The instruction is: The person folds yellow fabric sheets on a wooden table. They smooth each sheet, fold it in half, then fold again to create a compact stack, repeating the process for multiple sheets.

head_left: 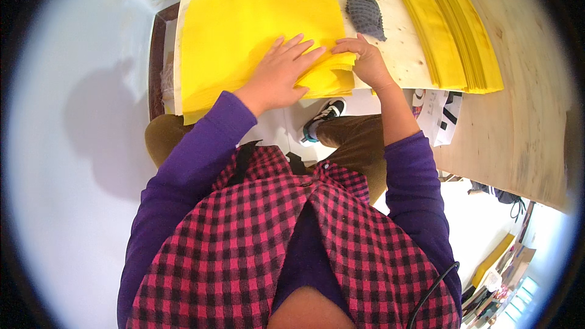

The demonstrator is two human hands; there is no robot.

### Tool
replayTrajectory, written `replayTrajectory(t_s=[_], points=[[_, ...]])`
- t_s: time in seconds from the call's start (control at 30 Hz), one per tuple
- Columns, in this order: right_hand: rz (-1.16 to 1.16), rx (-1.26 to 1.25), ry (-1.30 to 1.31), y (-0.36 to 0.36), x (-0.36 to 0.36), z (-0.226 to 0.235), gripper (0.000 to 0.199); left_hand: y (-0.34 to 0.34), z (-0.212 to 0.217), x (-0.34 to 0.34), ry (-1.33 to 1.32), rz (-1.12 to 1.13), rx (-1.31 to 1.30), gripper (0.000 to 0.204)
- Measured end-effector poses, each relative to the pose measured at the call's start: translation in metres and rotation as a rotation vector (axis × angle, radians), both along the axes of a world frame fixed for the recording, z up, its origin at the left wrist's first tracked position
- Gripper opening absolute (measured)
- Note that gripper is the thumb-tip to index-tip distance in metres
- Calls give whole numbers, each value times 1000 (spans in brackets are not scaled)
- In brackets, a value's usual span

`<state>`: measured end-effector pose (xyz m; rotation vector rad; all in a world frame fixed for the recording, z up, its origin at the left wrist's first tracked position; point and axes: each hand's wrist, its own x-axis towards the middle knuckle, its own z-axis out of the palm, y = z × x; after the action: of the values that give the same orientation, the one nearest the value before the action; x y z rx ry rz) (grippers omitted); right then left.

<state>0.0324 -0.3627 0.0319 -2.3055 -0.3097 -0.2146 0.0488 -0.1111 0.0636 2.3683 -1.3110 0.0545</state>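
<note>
A pile of yellow fabric sheets (250, 15) lies on the wooden desk (399, 58), straight ahead of the person and close to the desk's near edge. It looks almost square from here, so no long axis stands out; its near edge runs left to right across the body.

The left hand (280, 79) rests on the pile's near part, palm down, fingers spread and pointing away to the right, gripping nothing. The right hand (370, 66) is at the pile's right side, its fingers bent at the lifted near-right corner; whether they pinch the cloth, I cannot tell. That corner curls up between the hands, nearer to the right one, with most of the pile lying to its left.

Beyond the right hand sits a grey ridged pad (365, 17). Further right, two folded yellow stacks (468, 39) lie side by side, their long axes running away from the person.
</note>
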Motion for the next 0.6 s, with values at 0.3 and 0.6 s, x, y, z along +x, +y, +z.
replayTrajectory(t_s=[0.3,0.6], points=[[-132,195,123,4,2,-1,38,95,11,-25,-31,319,109,68],[-231,364,315,6,7,12,27,122,8,-27,-64,354,55,67]])
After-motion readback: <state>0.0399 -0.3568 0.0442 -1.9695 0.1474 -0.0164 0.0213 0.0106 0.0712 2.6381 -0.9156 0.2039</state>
